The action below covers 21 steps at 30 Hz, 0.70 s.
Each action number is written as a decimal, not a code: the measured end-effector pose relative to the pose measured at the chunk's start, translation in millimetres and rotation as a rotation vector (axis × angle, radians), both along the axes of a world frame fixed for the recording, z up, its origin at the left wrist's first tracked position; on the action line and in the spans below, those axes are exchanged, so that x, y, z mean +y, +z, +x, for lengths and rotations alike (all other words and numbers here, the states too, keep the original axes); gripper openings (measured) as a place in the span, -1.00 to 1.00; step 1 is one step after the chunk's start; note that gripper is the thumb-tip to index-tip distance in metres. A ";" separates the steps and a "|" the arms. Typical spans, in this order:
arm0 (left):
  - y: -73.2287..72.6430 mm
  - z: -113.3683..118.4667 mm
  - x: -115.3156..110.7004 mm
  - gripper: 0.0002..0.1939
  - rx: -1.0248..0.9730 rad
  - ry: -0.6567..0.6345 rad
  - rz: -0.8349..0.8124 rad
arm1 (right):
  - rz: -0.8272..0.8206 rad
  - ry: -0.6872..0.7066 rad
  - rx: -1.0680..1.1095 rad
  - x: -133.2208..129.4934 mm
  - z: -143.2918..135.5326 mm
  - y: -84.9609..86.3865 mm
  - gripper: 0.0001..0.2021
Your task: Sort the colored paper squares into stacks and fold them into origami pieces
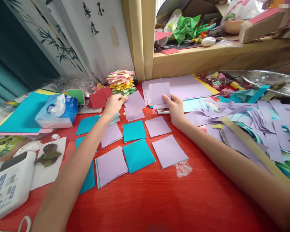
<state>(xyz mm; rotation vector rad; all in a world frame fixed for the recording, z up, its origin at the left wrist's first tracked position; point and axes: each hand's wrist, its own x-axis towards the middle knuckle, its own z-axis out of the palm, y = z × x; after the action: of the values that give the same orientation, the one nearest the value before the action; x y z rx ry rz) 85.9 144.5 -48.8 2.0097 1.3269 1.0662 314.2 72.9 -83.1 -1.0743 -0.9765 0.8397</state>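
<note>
Lilac in colour, one square paper sheet [136, 100] is pinched in the left hand [114, 104] while the right hand [176, 109] grips lilac paper squares [159, 92], count unclear, over the red table [145, 201] beyond two central teal square paper stacks [139, 155].

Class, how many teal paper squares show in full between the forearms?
2 in the middle: a nearer square, a farther square. Others may lie beneath; the left forearm partly covers more.
</note>
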 end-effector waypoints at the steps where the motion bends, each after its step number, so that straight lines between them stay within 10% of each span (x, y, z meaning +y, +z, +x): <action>1: -2.0 -1.6 1.3 -0.84 0.059 0.020 0.019 | 0.009 -0.021 0.000 0.3 0.7 -0.5 -0.72; 15: -26.9 -3.8 6.1 -0.98 0.431 0.039 0.150 | -0.008 -0.001 -0.033 -1.1 -0.7 -2.9 -0.70; 21: -4.6 15.0 -10.3 -0.76 0.263 0.042 0.143 | 0.042 0.036 -0.053 -5.3 -5.5 5.9 -0.71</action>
<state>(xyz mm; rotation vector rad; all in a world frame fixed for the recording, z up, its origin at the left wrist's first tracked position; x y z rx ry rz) 100.9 134.2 -53.5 2.3009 1.4654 0.9638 308.7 67.6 -77.1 -1.0501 -1.0563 0.8208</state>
